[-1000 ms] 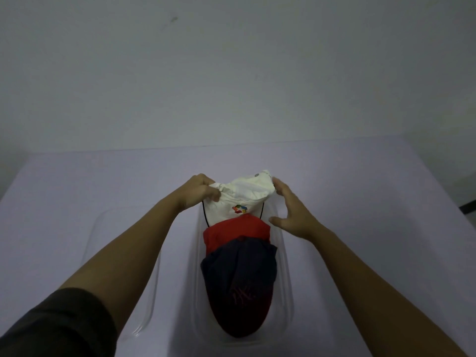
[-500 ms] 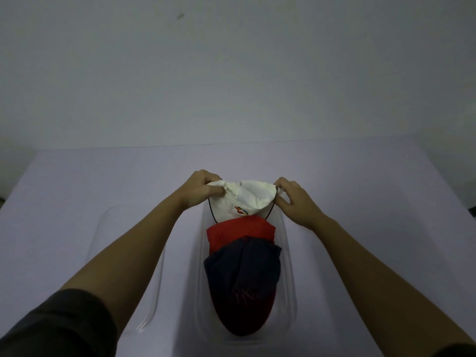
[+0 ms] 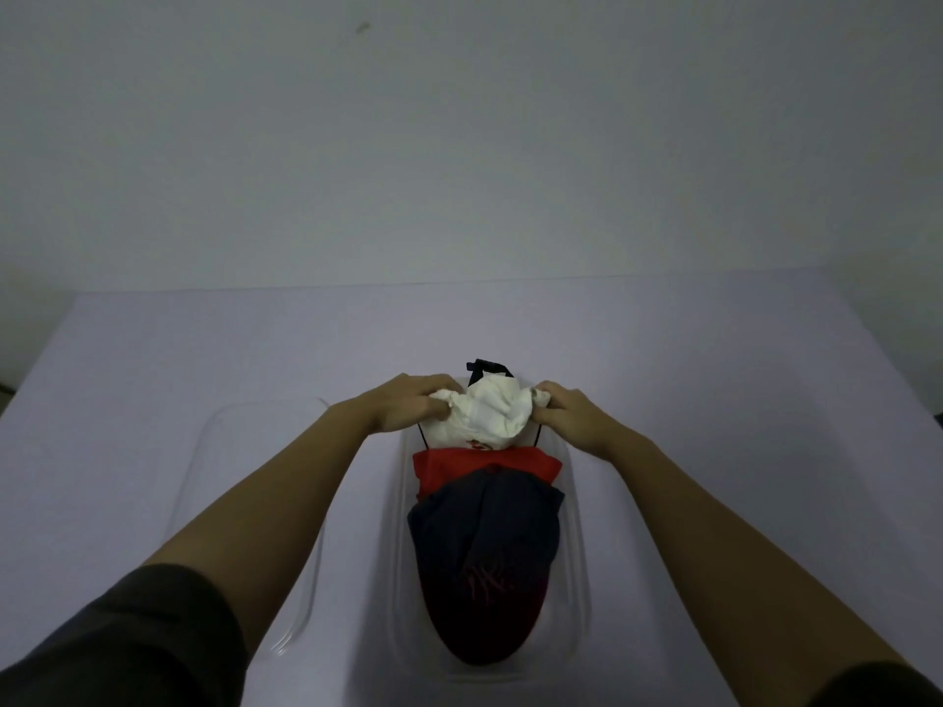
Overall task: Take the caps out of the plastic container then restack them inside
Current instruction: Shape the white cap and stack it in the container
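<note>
- The crumpled white fabric cap point(image 3: 490, 418) sits at the far end of the clear plastic container point(image 3: 579, 553); the left hand point(image 3: 408, 408) and right hand point(image 3: 571, 415) each clutch a bunched side of it.
- Nearer in the container lies a red fabric cap point(image 3: 459, 466), overlapped by a dark navy cap with a red brim point(image 3: 485, 543).
- A clear plastic lid point(image 3: 214, 451) lies left of the container on the pale worktop point(image 3: 740, 375).

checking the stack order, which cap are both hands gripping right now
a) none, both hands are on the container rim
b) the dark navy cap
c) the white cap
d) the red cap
C: the left hand and right hand each grip a bunched side of the white cap at the far end of the clear plastic container, beyond the red cap and the dark navy cap.
</note>
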